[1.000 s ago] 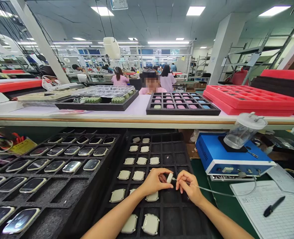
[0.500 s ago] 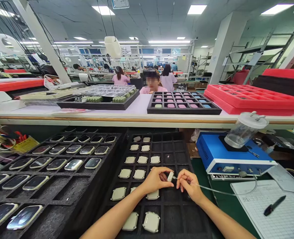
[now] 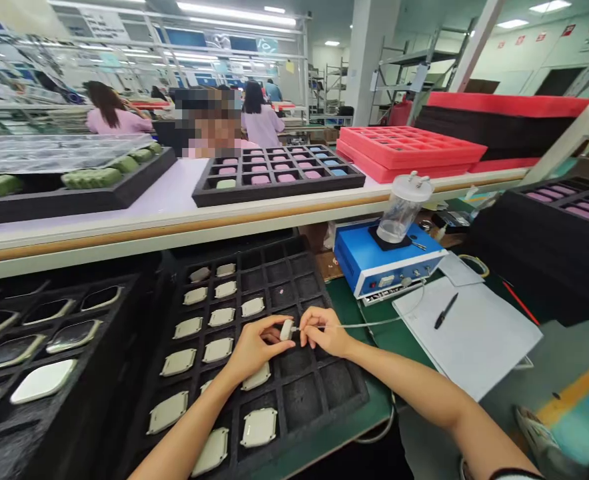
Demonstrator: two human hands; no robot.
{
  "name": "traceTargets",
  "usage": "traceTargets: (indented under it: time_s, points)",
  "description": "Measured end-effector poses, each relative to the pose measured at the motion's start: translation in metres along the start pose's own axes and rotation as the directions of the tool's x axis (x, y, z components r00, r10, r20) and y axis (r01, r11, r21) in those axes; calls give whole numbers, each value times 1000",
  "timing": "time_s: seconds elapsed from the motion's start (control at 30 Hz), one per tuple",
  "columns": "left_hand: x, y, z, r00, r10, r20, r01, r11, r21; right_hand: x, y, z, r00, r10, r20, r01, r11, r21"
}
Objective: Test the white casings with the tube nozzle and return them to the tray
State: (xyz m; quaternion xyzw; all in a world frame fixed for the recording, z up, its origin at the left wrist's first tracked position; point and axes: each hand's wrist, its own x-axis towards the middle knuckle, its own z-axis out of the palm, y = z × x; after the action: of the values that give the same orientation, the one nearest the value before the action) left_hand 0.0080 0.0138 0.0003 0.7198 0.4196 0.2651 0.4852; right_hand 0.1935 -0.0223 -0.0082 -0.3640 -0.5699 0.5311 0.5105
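My left hand (image 3: 253, 348) is closed, its thumb and fingers pinching a small cream watch case (image 3: 286, 330) on edge. My right hand (image 3: 327, 335) pinches the end of a thin clear tube (image 3: 369, 326). The tube's tip meets or nearly meets the side of the watch case; I cannot tell which. Both hands hover over a black foam tray (image 3: 302, 402) whose left columns hold several cream watch cases like this one (image 3: 259, 427). The tube leads back to the front of a blue box-shaped machine (image 3: 347, 257) with a clear canister (image 3: 399, 212) on top.
Another foam tray (image 3: 124, 347) with dark-screened watches is at left. Papers (image 3: 474, 340) and a black pen (image 3: 446, 311) lie at right. A shelf (image 3: 164, 230) crosses in front, bearing a tray of coloured pieces (image 3: 279, 190) and red foam trays (image 3: 409, 160). People (image 3: 262, 117) sit beyond.
The view has swung to the right, bringing in the floor and more trays there. Both hands keep their grip on the watch case and the tube, with little change between them.
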Motion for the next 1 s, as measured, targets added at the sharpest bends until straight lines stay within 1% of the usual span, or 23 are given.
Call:
traceTargets:
  time_s: [0.3,0.33,0.37,0.4,0.43,0.47,0.5,0.53,0.57,0.63,0.73,0.8,0.87,0.93,1.0]
  points:
    - [-1,1,0,1000,-15,-12,15,1000,-15,-3,0,0,1000,-12,20,12,1000,16]
    - [-1,1,0,1000,-22,-13,22,999,-26,-4,-1,-1,1000,-26,1,26,1000,11]
    - [-1,2,0,999,-32,-15,31,998,-50,-5,-1,-1,997,-54,-49,54,999,1]
    - [0,3,-1,999,-49,-19,47,994,-101,-5,-1,-2,987,-96,-132,95,995,-12]
    - [1,4,-1,997,-70,-27,64,982,-175,-6,-1,-2,962,-139,-233,137,990,-27]
    - [2,5,-2,995,-94,-43,80,963,-259,-6,-1,-3,928,-171,-332,167,985,-40]
    - [3,6,-2,991,-119,-67,90,936,-341,-6,-1,-4,896,-180,-406,178,983,-42]
    - [4,7,-3,985,-143,-100,90,908,-409,-5,-1,-5,883,-162,-440,167,986,-29]
    - [6,7,-4,976,-165,-141,84,887,-455,-4,-2,-6,889,-129,-439,139,990,-7]
    - [8,4,-9,949,-200,-245,58,872,-487,-1,-2,-6,922,-57,-384,71,997,24]
    - [10,-5,-20,877,-243,-414,18,878,-478,1,-3,-6,948,-15,-318,27,999,33]
    - [10,-10,-31,823,-250,-511,7,903,-430,1,-3,-6,956,-9,-293,19,999,31]
    - [12,-12,-43,782,-235,-577,20,935,-354,0,-3,-5,960,-8,-280,18,999,32]
    - [19,-13,-54,758,-203,-620,49,966,-255,-1,-3,-5,962,-7,-274,17,999,36]
    - [32,-14,-63,745,-164,-646,93,985,-143,-1,-3,-5,963,-7,-270,18,999,38]
